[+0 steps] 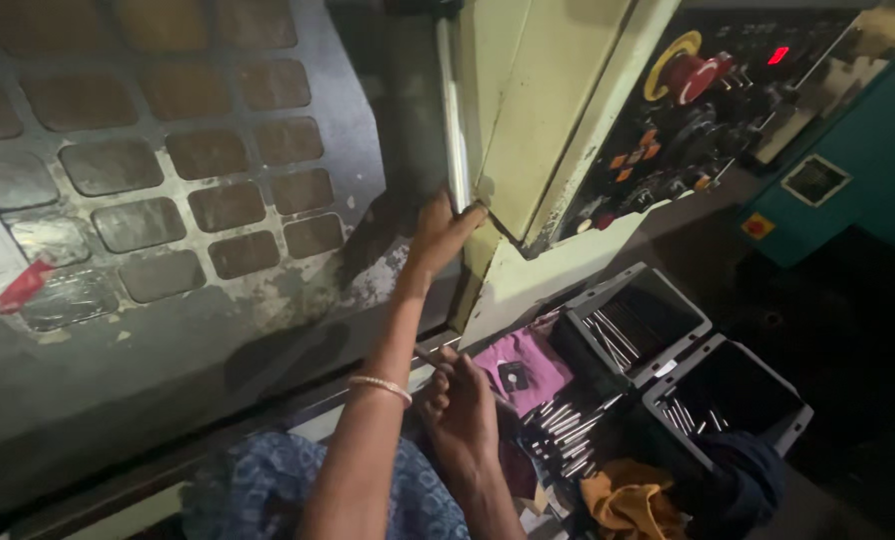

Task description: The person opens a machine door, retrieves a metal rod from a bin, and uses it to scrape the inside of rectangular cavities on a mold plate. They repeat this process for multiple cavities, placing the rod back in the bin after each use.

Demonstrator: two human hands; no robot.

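Note:
My left hand (pixel 444 228) reaches up with its fingers closed around the lower end of a vertical chrome door handle (pixel 454 120) on the machine's cream door (pixel 528 110). A pale bracelet (pixel 380 386) sits on that forearm. My right hand (pixel 461 405) is low, near my lap, closed on a thin metal rod (pixel 430 354) that pokes out to the upper left. Just right of this hand lies a heap of similar metal rods (pixel 566 430).
A grey door panel with a gridded window (pixel 168 170) fills the left. A control panel with a red emergency button (pixel 695 75) is upper right. Two dark bins (pixel 686 325) (pixel 793 420) hold rods. A pink cloth (pixel 528 362) and an orange cloth (pixel 628 500) lie nearby.

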